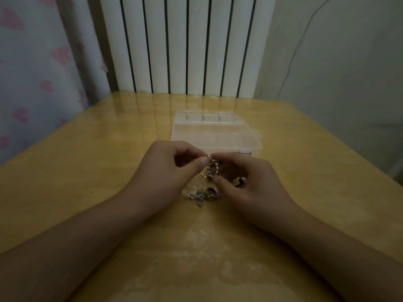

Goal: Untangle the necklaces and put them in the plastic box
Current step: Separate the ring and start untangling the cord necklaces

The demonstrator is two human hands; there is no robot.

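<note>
A tangle of metal necklaces is lifted a little above the wooden table between both hands. My left hand pinches its upper end with thumb and forefinger. My right hand pinches the lower part, its fingers curled round more chain and dark beads. The rest of the silver chains lies in a heap on the table just below. The clear plastic box with dividers stands open right behind the hands.
A white ribbed radiator stands behind the table's far edge. A curtain with pink hearts hangs at the left. A pale wall with a thin cable is at the right.
</note>
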